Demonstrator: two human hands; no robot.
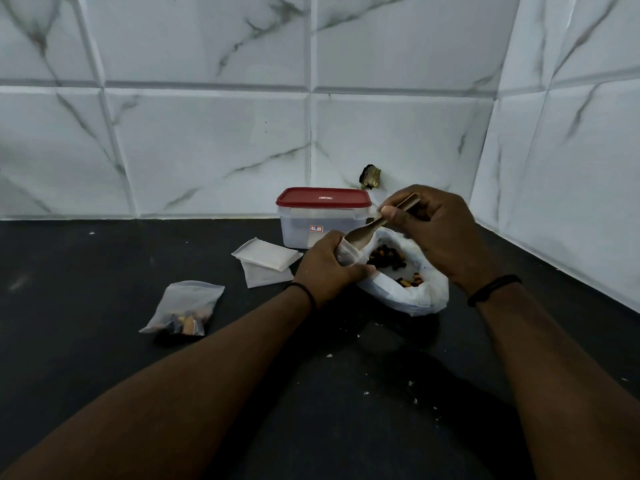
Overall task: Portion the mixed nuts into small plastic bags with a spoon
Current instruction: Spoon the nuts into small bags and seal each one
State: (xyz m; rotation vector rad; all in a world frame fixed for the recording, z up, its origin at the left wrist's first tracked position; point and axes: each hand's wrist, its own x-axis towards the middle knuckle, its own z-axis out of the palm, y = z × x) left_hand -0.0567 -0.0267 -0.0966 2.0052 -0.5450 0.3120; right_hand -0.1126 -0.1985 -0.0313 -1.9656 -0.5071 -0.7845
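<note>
Your left hand [329, 265] has its grip closed round a small bag [348, 252], holding it up with its mouth open. Your right hand [436, 230] pinches the spoon [377, 225] by its handle, and the spoon's bowl tips into that bag. Just behind your hands, the nuts [389, 258] sit in a big white bag [420, 294] on the dark tabletop [346, 393]. One filled bag [185, 308] lies to the left. Flat empty bags [266, 259] lie beside a box [322, 218] with a red lid.
</note>
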